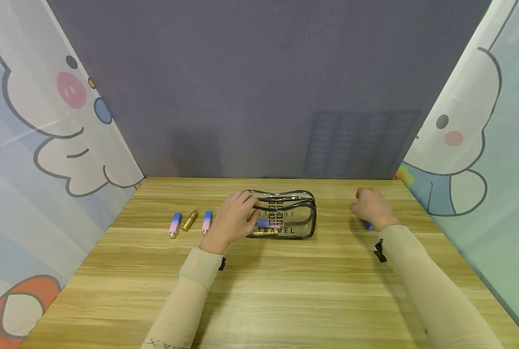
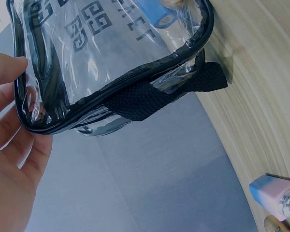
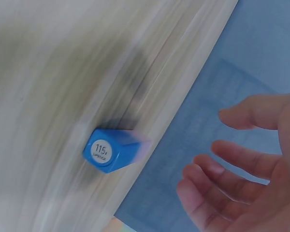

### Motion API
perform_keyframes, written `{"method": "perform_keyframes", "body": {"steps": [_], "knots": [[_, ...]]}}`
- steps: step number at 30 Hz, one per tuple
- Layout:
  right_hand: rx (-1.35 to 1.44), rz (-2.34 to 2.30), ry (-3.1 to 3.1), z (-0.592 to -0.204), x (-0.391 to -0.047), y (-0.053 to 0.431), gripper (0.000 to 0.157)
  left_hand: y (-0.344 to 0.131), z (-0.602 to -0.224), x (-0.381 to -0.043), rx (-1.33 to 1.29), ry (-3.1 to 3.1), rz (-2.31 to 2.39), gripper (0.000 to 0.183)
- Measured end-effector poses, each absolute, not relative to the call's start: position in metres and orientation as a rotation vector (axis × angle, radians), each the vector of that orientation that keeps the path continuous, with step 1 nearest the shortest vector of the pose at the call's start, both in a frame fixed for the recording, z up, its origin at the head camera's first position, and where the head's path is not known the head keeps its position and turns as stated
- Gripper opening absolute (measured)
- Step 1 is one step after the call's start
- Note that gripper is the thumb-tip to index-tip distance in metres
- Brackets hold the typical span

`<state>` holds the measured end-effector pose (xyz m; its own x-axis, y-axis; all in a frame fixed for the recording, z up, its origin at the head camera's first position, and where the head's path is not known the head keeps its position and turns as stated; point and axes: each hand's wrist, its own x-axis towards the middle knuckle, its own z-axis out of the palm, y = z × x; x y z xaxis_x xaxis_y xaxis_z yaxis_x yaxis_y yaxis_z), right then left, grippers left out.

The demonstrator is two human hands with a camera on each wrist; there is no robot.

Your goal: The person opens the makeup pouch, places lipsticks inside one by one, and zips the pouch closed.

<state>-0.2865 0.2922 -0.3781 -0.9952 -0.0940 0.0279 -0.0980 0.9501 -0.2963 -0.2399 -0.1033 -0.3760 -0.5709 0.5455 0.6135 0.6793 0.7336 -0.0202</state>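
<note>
My left hand (image 1: 235, 218) pinches the left upper edge of a clear travel pouch (image 1: 296, 225) with black trim, thumb on one side and fingers behind. Through its wall show a blue-and-pink lipstick (image 1: 266, 223) and a gold tube (image 1: 266, 232). In the left wrist view the pouch (image 2: 111, 53) has a black fabric tab at its end. My right hand (image 1: 373, 206) hovers at the right, fingers loosely bent and apart. Near it, in the right wrist view, another blue-and-pink lipstick (image 3: 113, 149) lies on the wood, its round label reading 115; the hand (image 3: 246, 169) does not touch it.
Left of the pouch lie two blue-and-pink lipsticks, one outer (image 1: 175, 225) and one nearer (image 1: 207, 222), with a gold lipstick (image 1: 189, 220) between them. A grey panel (image 1: 259, 97) stands along the table's back edge. Printed cartoon curtains hang at both sides.
</note>
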Motion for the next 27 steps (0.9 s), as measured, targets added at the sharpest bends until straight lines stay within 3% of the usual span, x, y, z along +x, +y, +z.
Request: {"method": "perform_keyframes", "body": {"steps": [15, 27], "knots": [[0.094, 0.468, -3.15, -0.389, -0.287, 0.308, 0.046, -0.104, -0.377, -0.24, -0.928, -2.313, -0.29, 0.01], [0.068, 0.492, -3.202, -0.395, -0.289, 0.314, 0.024, -0.103, -0.378, -0.242, -0.928, -2.325, -0.293, 0.009]]}}
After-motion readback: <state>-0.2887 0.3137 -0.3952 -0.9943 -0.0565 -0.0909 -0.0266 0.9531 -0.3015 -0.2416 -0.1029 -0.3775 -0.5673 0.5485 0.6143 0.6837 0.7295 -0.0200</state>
